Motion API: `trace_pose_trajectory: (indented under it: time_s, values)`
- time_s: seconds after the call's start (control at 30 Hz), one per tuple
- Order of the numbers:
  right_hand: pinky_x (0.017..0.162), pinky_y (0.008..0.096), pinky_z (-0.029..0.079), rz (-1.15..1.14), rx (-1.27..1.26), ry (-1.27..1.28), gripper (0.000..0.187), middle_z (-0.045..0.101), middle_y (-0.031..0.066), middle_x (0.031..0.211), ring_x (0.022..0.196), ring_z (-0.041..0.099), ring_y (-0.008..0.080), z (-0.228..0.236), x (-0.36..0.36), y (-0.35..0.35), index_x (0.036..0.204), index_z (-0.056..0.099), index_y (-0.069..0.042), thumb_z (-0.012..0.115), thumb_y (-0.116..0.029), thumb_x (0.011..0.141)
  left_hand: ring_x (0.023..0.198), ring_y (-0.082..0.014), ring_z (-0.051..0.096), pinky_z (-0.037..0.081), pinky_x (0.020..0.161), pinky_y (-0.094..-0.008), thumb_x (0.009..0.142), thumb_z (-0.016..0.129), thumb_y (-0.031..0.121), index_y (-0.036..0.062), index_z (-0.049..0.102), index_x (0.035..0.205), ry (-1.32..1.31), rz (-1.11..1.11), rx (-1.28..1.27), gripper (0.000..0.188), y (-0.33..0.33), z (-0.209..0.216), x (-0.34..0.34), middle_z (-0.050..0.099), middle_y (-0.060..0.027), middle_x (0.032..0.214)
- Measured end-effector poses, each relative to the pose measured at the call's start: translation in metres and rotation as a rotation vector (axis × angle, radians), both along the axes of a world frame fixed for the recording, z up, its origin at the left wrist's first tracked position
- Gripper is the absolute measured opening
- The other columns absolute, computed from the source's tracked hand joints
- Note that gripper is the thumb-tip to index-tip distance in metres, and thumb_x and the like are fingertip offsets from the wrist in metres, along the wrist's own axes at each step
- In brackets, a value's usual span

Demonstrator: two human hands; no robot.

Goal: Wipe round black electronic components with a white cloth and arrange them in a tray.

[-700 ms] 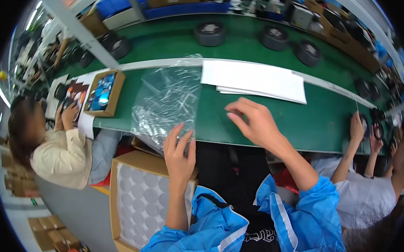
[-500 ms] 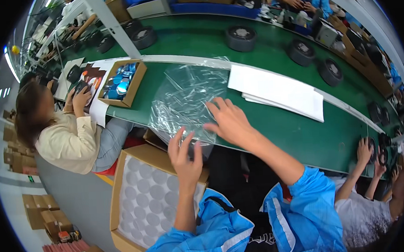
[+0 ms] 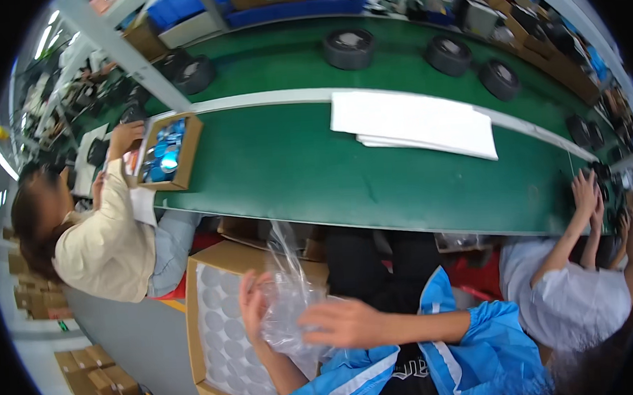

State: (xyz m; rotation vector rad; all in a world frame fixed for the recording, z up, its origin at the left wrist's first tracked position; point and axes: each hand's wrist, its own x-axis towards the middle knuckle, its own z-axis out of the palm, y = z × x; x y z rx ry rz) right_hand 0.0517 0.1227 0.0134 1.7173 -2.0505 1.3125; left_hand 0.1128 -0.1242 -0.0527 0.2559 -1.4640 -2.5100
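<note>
A crumpled clear plastic bag (image 3: 287, 299) hangs between my two hands, below the edge of the green belt (image 3: 315, 162). My left hand (image 3: 253, 306) grips its left side and my right hand (image 3: 344, 323) holds its right side, blurred by motion. Both hands are above an open cardboard box (image 3: 223, 258) that holds a white moulded tray (image 3: 219, 324) with round pockets. My forearms wear blue sleeves.
A stack of white sheets (image 3: 413, 124) lies on the belt. Black round parts (image 3: 349, 48) ride the far belt. A person in a cream top (image 3: 104, 237) sits left by a small box of blue parts (image 3: 166, 152). A person in white (image 3: 572, 291) works at right.
The plastic bag has been pulled off the green belt and down toward me. Both hands dropped with it to above the cardboard box. The view has also shifted.
</note>
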Motion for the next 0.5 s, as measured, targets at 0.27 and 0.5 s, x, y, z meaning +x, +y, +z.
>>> trace_pose_trajectory:
  time_s: [0.27, 0.5]
  values:
    - [0.104, 0.0455, 0.056, -0.739, -0.009, -1.02, 0.06, 0.071, 0.0192, 0.133, 0.124, 0.069, 0.028, -0.059, 0.026, 0.176, 0.143, 0.062, -0.001, 0.081, -0.009, 0.087, 0.112, -0.0238, 0.074, 0.064, 0.091, -0.0343, 0.109, 0.064, 0.008, -0.0009, 0.068, 0.136, -0.02, -0.354, -0.356, 0.029, 0.163, 0.017, -0.053, 0.072, -0.0164, 0.13]
    - [0.117, 0.0518, 0.046, -1.528, 0.293, -0.156, 0.052, 0.064, 0.0242, 0.146, 0.137, 0.06, 0.0412, -0.178, 0.008, 0.337, 0.142, 0.06, 0.003, 0.076, -0.004, 0.092, 0.109, -0.0196, 0.075, 0.063, 0.088, -0.0325, 0.111, 0.062, 0.007, -0.0017, 0.071, 0.127, -0.342, -0.303, -0.393, 0.021, 0.157, -0.019, -0.041, 0.077, -0.0127, 0.121]
